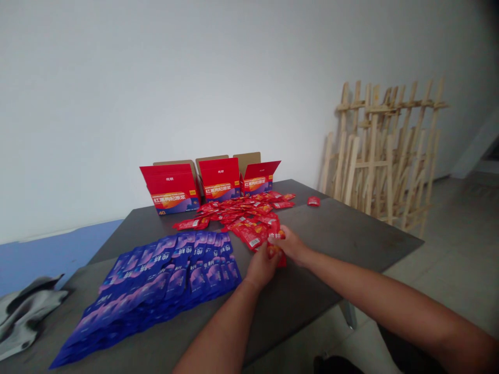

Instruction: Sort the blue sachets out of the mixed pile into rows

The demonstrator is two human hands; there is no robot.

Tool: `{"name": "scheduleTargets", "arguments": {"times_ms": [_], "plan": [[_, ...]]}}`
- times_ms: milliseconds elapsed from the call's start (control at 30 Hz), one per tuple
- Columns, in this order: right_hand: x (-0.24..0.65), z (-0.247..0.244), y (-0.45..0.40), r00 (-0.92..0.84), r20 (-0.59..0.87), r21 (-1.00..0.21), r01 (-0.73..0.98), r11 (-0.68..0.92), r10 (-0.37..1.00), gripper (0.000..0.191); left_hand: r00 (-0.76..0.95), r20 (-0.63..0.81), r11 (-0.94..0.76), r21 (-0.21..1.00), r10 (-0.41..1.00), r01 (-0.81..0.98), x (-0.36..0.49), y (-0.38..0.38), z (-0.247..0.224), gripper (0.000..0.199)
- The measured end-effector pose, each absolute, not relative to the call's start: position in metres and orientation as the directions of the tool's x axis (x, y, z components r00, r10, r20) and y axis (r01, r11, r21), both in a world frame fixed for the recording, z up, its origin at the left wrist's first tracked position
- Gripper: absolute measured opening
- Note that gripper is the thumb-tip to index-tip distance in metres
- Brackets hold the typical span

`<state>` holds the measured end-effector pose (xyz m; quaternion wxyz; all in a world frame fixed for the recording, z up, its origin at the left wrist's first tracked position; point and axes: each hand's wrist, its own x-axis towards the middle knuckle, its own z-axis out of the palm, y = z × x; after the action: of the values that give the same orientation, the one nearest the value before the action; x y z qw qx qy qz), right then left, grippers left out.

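Pinched between left hand (pixel 262 267) and right hand (pixel 291 245), one red sachet (pixel 279 259), low at centre frame above the surface (pixel 343 244); three red cartons (pixel 220 179) at upper centre, one stray sachet (pixel 313 201) right of them.

Our left hand (pixel 262 267) and right hand (pixel 291 245) are bare, and so are both our forearms (pixel 390 306). A dark garment (pixel 407 353), perhaps trousers, shows at the lower right, too dark for detail.

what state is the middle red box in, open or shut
Open: the middle red carton has its brown cardboard flap standing raised.
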<state>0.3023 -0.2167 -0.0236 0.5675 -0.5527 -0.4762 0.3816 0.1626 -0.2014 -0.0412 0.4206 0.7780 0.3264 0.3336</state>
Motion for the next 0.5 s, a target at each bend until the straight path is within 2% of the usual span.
{"name": "scheduleTargets", "arguments": {"times_ms": [133, 300, 433, 500], "plan": [[0.312, -0.02, -0.206, 0.111, 0.081, -0.994, -0.059, 0.087, 0.991, 0.038, 0.551, 0.221, -0.409, 0.879, 0.804, 0.244, 0.163, -0.196, -0.043, 0.037], [0.325, -0.025, -0.198, 0.154, 0.109, -0.982, -0.135, 0.131, 0.982, 0.036, 0.539, 0.174, -0.371, 0.885, 0.824, 0.282, 0.164, -0.192, -0.044, 0.031], [0.348, -0.033, -0.194, 0.26, 0.125, -0.989, -0.04, 0.14, 0.957, 0.037, 0.451, 0.188, -0.311, 0.926, 0.872, 0.215, 0.165, -0.192, -0.042, 0.03], [0.368, -0.03, -0.195, 0.228, 0.098, -0.994, 0.078, 0.082, 0.969, 0.04, 0.396, 0.166, -0.256, 0.949, 0.903, 0.185, 0.166, -0.192, -0.042, 0.029]]}}
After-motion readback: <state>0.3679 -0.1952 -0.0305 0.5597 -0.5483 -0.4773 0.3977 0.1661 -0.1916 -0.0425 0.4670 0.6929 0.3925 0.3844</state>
